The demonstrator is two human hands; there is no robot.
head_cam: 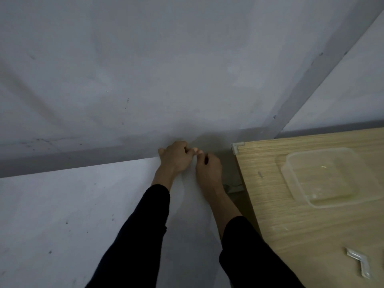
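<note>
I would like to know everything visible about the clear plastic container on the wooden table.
The clear plastic container is a shallow, rectangular box with rounded corners and a wide rim. It stands upright on the light wooden table. It looks almost empty; only a tiny yellowish speck shows inside. Neither hand touches it: the left hand and right hand pinch a small white piece to its left.

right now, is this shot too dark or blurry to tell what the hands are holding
Head view: dim, flat light, no glare, soft shadow on the wall above the hands; left hand and right hand pinch a pale thing, too blurred to identify.
</note>
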